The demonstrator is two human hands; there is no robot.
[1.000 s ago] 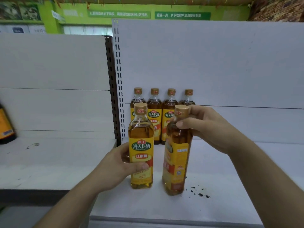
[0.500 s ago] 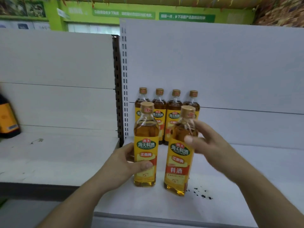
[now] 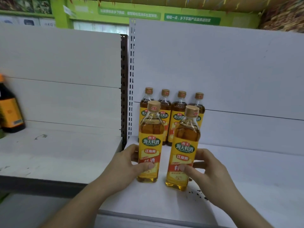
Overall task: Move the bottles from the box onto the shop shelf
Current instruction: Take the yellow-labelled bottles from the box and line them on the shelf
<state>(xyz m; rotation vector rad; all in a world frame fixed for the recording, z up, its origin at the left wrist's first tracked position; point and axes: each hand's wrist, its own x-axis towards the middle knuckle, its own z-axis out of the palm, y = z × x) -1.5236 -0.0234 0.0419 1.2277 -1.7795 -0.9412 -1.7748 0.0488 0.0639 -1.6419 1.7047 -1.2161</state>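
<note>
White shop shelf (image 3: 246,186) fills the lower centre and right of the frame, under a green wall. Six yellow-labelled bottles stand on it: four in a back row (image 3: 172,116) against the rear panel, two in front. The left hand (image 3: 125,167) wraps the front left bottle (image 3: 150,145) low on its label, thumb across the front. The right hand (image 3: 209,171) grips the front right bottle (image 3: 184,150) likewise. One dark bottle (image 3: 9,109) stands at the left edge.

Retail shop: white gondola shelf (image 3: 246,170) with slotted upright (image 3: 131,79), identical labelled bottles (image 3: 172,112) along its back edge, green wall signage (image 3: 191,18).
</note>
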